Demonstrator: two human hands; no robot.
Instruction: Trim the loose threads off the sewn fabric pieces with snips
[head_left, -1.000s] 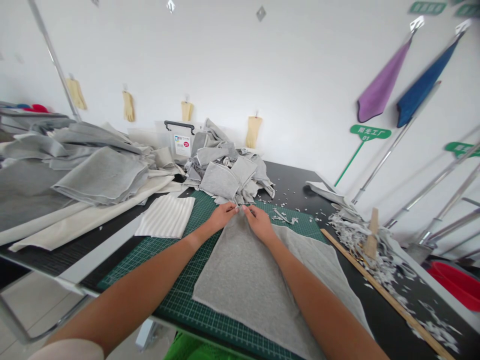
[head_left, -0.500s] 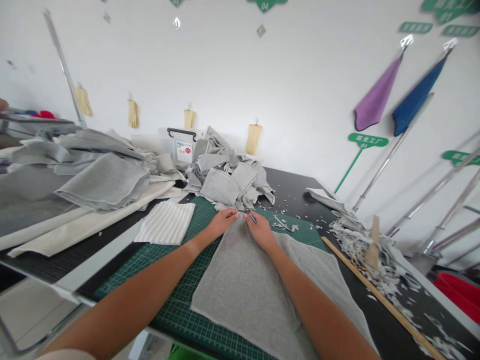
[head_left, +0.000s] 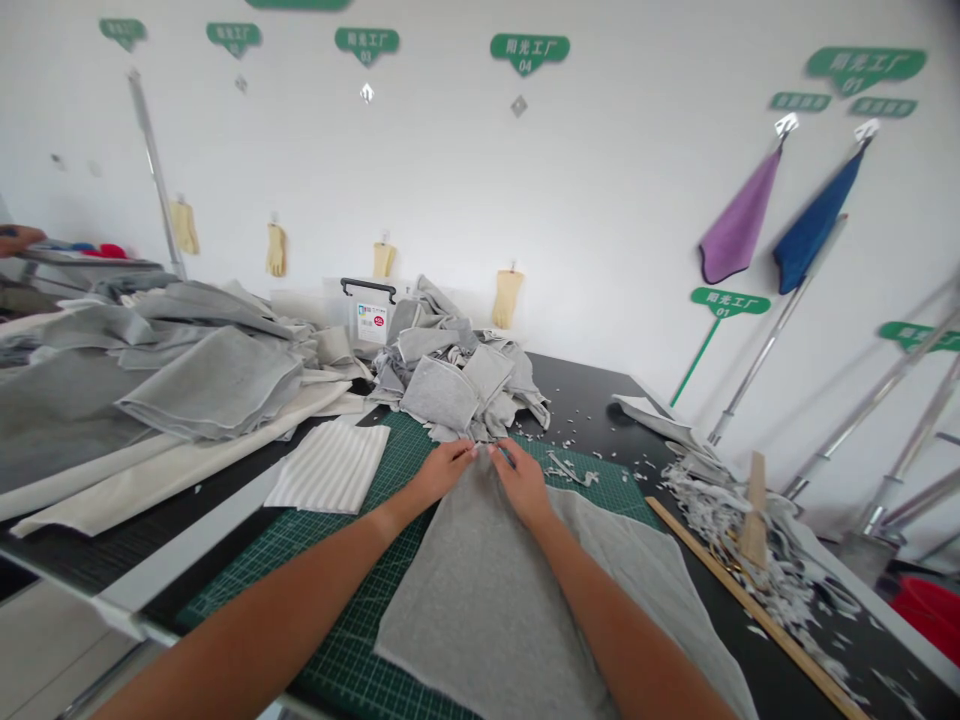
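Note:
A large piece of grey cloth point(head_left: 495, 600) lies over the green cutting mat point(head_left: 259, 560) and reaches toward the table's near edge. My left hand point(head_left: 444, 472) is closed, its thumb and forefinger pinching the cloth's far edge. Just to the right, my right hand point(head_left: 523, 485) is closed at the same edge. A small blue-handled tool point(head_left: 509, 457) is tucked in its fingers; its tip is too small to make out. Directly beyond both hands rises a heap of grey cloth pieces point(head_left: 442, 390).
Left of the mat lie a ribbed white pad point(head_left: 330, 465) and stacked grey fabric point(head_left: 214, 380). A clear box point(head_left: 367, 315) stands behind. At right are a wooden strip point(head_left: 750, 605), fabric scraps point(head_left: 787, 570) and a wooden board point(head_left: 754, 510). Another person's hand point(head_left: 19, 240) shows far left.
The view has tilted up slightly, so the scene sits lower. Both hands stay at the cloth's far edge; the blue-handled tool now shows less between my right fingers.

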